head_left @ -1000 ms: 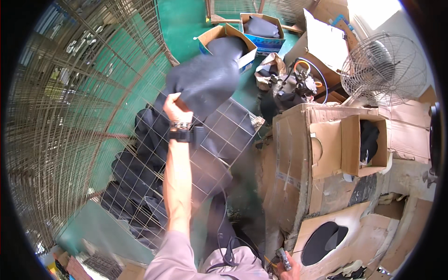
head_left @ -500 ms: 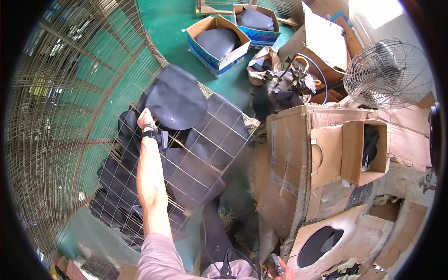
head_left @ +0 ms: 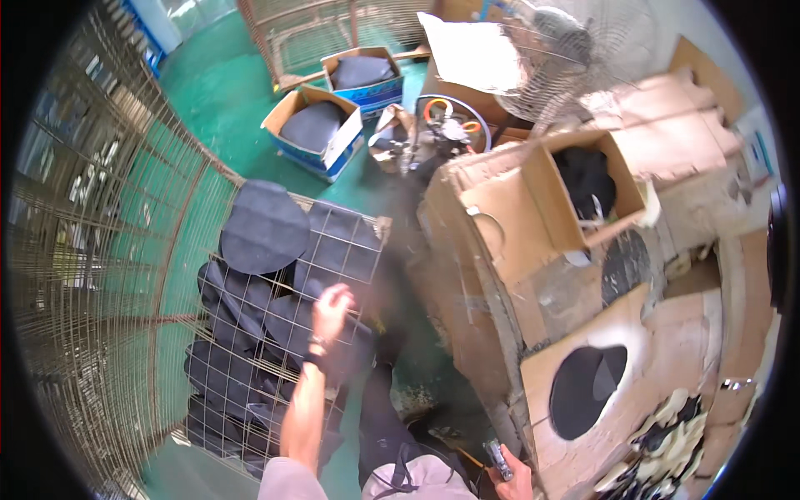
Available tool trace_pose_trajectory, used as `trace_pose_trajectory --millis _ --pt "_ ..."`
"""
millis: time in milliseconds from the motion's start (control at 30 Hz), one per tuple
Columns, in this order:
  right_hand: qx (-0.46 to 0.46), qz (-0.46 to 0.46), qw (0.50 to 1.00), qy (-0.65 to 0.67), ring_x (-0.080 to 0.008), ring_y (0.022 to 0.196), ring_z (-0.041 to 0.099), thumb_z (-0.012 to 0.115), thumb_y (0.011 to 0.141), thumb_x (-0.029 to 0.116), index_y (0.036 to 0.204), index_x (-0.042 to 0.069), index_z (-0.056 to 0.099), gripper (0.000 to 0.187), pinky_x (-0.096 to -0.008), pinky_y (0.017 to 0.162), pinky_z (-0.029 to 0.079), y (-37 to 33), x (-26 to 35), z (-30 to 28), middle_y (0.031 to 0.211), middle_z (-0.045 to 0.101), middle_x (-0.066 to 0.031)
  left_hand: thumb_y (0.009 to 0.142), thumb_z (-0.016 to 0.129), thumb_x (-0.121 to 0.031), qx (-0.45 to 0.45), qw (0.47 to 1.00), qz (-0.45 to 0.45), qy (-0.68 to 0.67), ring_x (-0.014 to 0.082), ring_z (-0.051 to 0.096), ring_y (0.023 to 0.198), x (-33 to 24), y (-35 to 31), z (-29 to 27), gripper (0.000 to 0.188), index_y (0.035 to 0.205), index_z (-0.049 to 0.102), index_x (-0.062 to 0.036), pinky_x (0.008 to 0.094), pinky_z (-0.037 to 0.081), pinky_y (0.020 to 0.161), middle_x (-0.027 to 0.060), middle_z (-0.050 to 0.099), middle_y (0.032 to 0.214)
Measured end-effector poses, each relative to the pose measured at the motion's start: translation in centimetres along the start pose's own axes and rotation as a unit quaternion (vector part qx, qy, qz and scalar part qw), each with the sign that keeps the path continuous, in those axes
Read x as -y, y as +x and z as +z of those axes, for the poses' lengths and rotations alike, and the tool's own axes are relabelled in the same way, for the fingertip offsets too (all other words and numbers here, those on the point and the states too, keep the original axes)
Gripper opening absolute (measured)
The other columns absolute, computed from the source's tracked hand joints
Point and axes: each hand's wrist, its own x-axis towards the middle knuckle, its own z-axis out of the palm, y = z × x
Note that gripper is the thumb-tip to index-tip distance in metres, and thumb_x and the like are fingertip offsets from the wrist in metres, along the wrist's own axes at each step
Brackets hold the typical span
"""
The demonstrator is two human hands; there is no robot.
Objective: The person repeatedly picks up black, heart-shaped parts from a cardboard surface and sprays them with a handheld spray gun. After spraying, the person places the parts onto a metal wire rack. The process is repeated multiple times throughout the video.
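My left hand (head_left: 332, 313), slightly blurred, is over the wire rack (head_left: 346, 275), its fingers loosely bent and apart with nothing in them. A round dark grey sheet (head_left: 264, 227), like rubber or leather, lies at the rack's far left corner, away from the hand. More dark sheets (head_left: 225, 375) overlap along the rack's left side. At the lower edge, my right hand (head_left: 517, 478) is closed round a small silver metal tool (head_left: 500, 460); its exact kind does not show. To its right, a black rounded piece (head_left: 579, 392) with a folded-over flap lies on a cardboard sheet (head_left: 533, 417).
A cardboard-covered bench (head_left: 475, 292) stands on the right, bearing an open box (head_left: 629, 187) with black pieces inside. Two blue boxes (head_left: 333, 158) of dark sheets sit on the green floor. A wire fan (head_left: 542, 67) is at the back; tall wire mesh (head_left: 125, 250) curves along the left.
My left hand has let go of the round dark sheet and moved right and nearer. The view has swung right, and my right hand with its metal tool shows more fully.
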Motion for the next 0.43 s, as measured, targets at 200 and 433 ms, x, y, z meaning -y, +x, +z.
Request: trace_pose_trajectory --millis 200,433 --pt "-0.147 -0.156 0.977 -0.004 -0.0427 0.093 0.063 0.067 0.075 0.002 0.131 -0.002 0.053 0.058 -0.0438 0.083 0.05 -3.8 -12.1 -0.4 0.102 0.064 -0.0254 0.094 0.063 -0.014 0.182 0.977 0.097 0.057 0.0195 0.066 0.103 -8.7 -18.2 15.5 0.034 0.125 0.059 -0.001 0.0313 0.053 0.091 0.0124 0.068 0.112" --pt "-0.23 -0.106 0.967 0.035 -0.0424 0.092 0.061 0.066 0.076 0.001 0.13 -0.002 0.053 0.055 -0.0467 0.08 0.049 -11.5 -24.2 -1.4 0.099 0.063 -0.0236 0.085 0.068 -0.015 0.329 0.698 0.446 0.453 0.0321 0.057 0.107 -14.7 -34.5 27.4 0.034 0.117 0.06 -0.0096 0.0396 0.045 0.094 0.0151 0.06 0.111"
